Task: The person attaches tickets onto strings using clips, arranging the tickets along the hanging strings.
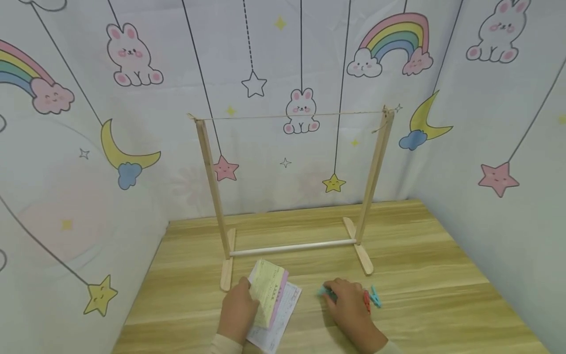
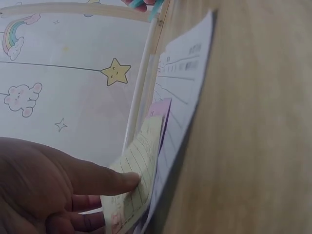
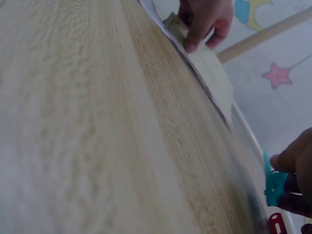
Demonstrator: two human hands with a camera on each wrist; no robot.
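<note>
My left hand (image 1: 239, 310) pinches a yellow printed paper slip (image 1: 268, 290) at its left edge. In the left wrist view the thumb lies flat on top of the slip, with fingers curled beneath. A pink-purple slip (image 1: 281, 295) shows along its right side, and a white printed sheet (image 1: 287, 307) lies under both. My right hand (image 1: 349, 307) grips a teal clothespin (image 3: 274, 183) between thumb and fingers, low over the table. Just right of that hand lie a red clothespin (image 1: 367, 301) and another teal clothespin (image 1: 376, 297).
Behind the hands stands a wooden frame with a left post (image 1: 212, 182), a right post (image 1: 375, 177) and a white crossbar (image 1: 292, 247). A thin string (image 1: 265, 117) runs between the post tops. A patterned cloth backdrop (image 1: 274, 191) encloses the wood-grain table (image 1: 420, 275).
</note>
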